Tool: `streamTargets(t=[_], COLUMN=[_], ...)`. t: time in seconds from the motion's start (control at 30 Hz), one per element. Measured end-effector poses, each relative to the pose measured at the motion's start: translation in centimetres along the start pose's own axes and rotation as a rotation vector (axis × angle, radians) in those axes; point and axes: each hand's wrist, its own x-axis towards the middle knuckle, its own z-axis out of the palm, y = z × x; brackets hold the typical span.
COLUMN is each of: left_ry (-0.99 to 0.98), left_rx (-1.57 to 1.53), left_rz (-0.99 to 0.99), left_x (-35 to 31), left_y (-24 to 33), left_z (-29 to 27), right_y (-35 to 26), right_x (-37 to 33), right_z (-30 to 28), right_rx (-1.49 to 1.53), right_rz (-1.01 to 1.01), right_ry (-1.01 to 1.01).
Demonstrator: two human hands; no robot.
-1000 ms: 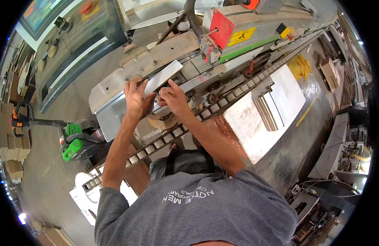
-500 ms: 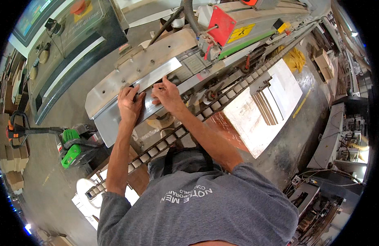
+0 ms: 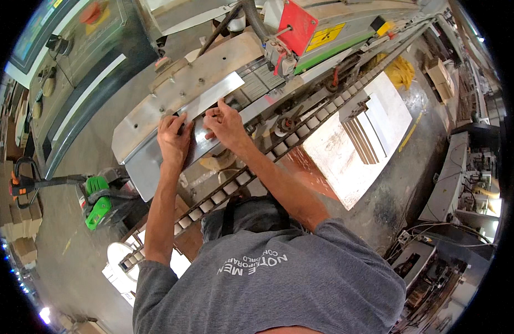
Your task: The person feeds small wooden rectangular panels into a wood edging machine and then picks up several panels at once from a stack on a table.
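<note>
Both my hands are over the metal infeed table [image 3: 139, 177] of a long machine, beside a pale, shiny flat strip [image 3: 219, 92] lying along the metal guide plate [image 3: 140, 121]. My left hand [image 3: 173, 139] is closed at the strip's near edge, thumb and forefinger drawn together by a small dark gap or piece. A short way to the right, my right hand [image 3: 226, 126] has its fingers curled inward and its forefinger bent up near the strip's edge. What either hand pinches, if anything, is too small or hidden to name.
A red guard plate [image 3: 297, 25] and green-edged machine housing stand at the far right. A roller rail [image 3: 279, 149] runs in front of me, with a white board stack [image 3: 351, 145] beyond it at right. A control cabinet [image 3: 101, 83] and green-and-black floor device [image 3: 98, 203] are at left.
My left fingers have drawn closer together, and the thumb has risen toward the forefinger. My right hand stays nearly in place. The whole view has shifted slightly.
</note>
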Motion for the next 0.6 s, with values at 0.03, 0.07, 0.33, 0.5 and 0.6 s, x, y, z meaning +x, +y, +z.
streamTargets(t=[0.03,0.07,0.33,0.5,0.6], left_ry=[0.001,-0.002,-0.045,-0.068,-0.1], left_rx=[-0.011,-0.009,-0.019,-0.007,0.026], left_rz=[0.003,0.001,-0.036,-0.074,-0.022], left_x=[0.1,0.3,2.5,4.2,6.0], left_y=[0.1,0.1,2.4,4.5,6.3], left_z=[0.2,0.4,4.3,7.8,10.6], right_y=[-0.2,-0.5,-1.4,-2.7,-3.2], right_x=[0.0,0.0,1.5,2.4,2.7], right_z=[-0.1,-0.2,-4.5,-7.6,-10.2], right_rx=[0.011,0.023,0.019,0.021,0.0], right_rz=[0.006,0.013,-0.021,-0.031,-0.099], right_ry=[0.016,0.032,0.129,0.181,0.225])
